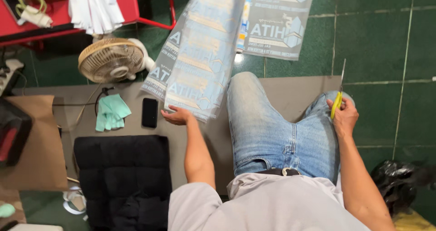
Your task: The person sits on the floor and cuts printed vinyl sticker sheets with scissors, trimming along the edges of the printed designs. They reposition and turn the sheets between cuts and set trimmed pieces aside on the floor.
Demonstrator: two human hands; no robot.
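With the left hand pinching only the near edge of the printed sheets over the floor, they may slip or crease, while scissors gripped in the right hand point near the knee.

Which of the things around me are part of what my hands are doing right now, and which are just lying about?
In hand:
left hand holding the printed plastic sheet
right hand holding the yellow-handled scissors

Lying about:
small fan
black phone
green gloves
black cushion
second printed sheet
black bag
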